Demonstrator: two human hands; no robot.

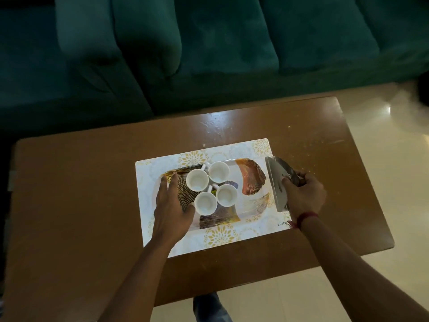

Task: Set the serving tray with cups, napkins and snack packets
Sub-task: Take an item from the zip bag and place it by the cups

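While lying partly under left hand [170, 205], tray [251, 182]: sitting flat on placemat, long side running left to right; showing fan-leaf pattern in gold, orange and dark tones.
Placemat [220, 235]: lying on brown surface [81, 194], right of centre; showing white ground with gold flower prints.
Cups [197, 180]: four, white, standing upright in a tight cluster on left half of tray; sitting touching or almost touching one another; showing two handles between them.
Left hand: lying palm-down on left end of tray.
Left fingers [165, 182]: stretching straight and slightly apart, gripping nothing; thumb reaching just beside near-left cup, contact impossible to tell.
Right hand [304, 195]: hovering at right end of tray, above right edge of placemat.
Right fingers [286, 182]: curling round and clamping on silvery flat stack.
Silvery flat stack [276, 180]: standing on edge, leaning slightly, just beside right rim of tray; packets or napkins, impossible to tell; lower edge meeting placemat or not, impossible to tell.
Red thread [306, 216]: wrapping round right wrist.
Sofa [209, 54]: dark green, standing beyond far edge of surface.
Floor [383, 135]: pale and glossy, showing to the right of surface.
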